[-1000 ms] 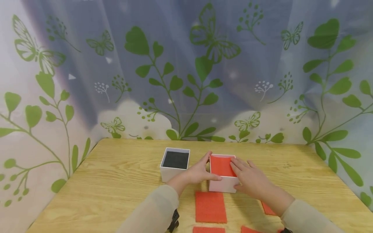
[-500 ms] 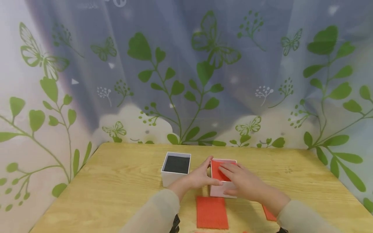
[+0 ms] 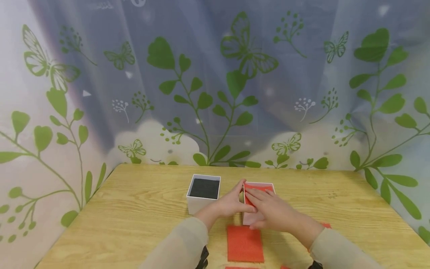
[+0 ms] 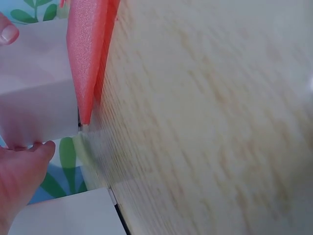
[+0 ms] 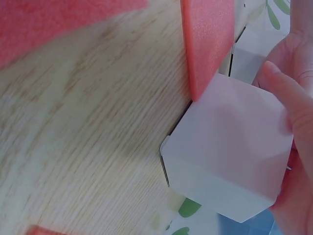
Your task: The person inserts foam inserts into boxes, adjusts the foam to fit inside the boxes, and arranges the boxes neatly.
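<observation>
A curtain (image 3: 268, 112) printed with green leaves, stems and butterflies over blue-grey and white fills the background; in front of it stretches a pale wood-grain surface (image 3: 151, 186). Two cream sleeves (image 3: 181, 243) reach in from the near edge; ahead of them stand two open-topped white boxes, side by side with a gap between; the left box (image 3: 199, 205) has the left forearm and hand crossing in front of its near right corner; the right box (image 3: 248, 219) stands upright between the person's hands. The left hand (image 3: 230, 204) grips the right box by its left side, thumb along the near rim and forefinger at the far left corner; the right hand (image 3: 273, 209) lies across the opening with fingers extended over the contents, thumb down at the front wall. A red square (image 3: 245, 244) lies flat just in front of the right box; whether the two touch cannot be told; parts of more red pieces (image 3: 326, 225) show beside the right sleeve and at the bottom edge. Inside the left box sits a black piece (image 3: 203, 188); inside the right box lies a red piece (image 3: 248, 201), largely covered by the right hand; smallest are the black straps (image 3: 202, 257) at the wrists.
</observation>
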Demonstrator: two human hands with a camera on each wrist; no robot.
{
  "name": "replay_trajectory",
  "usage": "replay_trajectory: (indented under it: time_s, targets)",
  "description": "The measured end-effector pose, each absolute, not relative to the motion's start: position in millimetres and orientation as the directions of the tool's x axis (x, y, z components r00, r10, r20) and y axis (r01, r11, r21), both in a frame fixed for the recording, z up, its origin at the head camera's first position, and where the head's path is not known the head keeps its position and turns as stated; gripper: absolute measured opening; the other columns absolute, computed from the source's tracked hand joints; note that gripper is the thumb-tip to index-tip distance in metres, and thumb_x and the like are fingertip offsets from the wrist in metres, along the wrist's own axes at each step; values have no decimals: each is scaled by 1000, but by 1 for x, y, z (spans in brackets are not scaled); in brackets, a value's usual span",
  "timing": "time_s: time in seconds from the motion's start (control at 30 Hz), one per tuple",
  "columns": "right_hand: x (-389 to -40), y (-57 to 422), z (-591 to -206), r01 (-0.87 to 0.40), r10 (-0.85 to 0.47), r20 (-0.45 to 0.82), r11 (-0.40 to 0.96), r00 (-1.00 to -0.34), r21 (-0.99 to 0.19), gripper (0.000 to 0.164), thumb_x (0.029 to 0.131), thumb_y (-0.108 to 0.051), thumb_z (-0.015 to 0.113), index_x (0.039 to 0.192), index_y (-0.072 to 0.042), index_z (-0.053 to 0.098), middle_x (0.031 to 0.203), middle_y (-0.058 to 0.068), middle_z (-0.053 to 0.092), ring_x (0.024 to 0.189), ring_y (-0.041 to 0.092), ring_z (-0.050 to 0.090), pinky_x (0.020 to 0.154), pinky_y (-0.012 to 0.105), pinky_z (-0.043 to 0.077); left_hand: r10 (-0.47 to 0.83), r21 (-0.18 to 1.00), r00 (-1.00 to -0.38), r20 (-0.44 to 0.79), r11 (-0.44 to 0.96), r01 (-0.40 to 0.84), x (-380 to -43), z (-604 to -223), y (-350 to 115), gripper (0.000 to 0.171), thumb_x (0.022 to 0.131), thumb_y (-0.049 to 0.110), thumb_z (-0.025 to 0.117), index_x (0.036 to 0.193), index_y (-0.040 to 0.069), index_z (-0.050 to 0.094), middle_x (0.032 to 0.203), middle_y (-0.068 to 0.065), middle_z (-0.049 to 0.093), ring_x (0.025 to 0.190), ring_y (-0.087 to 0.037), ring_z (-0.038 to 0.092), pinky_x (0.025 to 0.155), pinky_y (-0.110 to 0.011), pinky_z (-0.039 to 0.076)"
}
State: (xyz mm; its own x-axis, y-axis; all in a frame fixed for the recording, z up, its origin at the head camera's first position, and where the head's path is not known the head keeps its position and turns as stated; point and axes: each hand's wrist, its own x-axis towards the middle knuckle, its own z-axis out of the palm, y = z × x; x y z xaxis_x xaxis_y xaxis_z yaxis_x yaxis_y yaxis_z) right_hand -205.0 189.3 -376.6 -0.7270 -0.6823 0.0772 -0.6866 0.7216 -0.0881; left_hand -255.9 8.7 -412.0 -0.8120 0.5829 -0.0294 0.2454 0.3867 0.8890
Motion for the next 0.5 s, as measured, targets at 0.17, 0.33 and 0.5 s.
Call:
replay_trajectory:
  time_s: [0.17,0.33,0.5]
  targets:
    - [-205,187,-377,-684,-682,59,725,-729,-78,89,76,-48,72,141,3,36,145,17,34,131,36,32,101,60,24,574,886,-818,-36,397,240,-255,-412,8,101,80,30,73,150,9,3,151,-13,21,136,-23,24,108,-43,24]
    - [-204,186,-377,-686,-684,61,726,-727,-44,88,77,-48,71,140,3,38,144,18,36,131,37,33,101,60,24,573,887,-819,-35,396,239,-254,-410,8,100,80,29,72,150,9,3,151,-12,20,137,-24,22,108,-44,21]
    - [-202,188,-374,-712,-705,104,700,-702,-59,78,80,-45,70,136,2,45,140,17,42,128,36,37,99,61,26,574,893,-819,-30,383,236,-253,-409,7,101,80,28,73,150,8,3,151,-13,21,137,-24,22,108,-44,22]
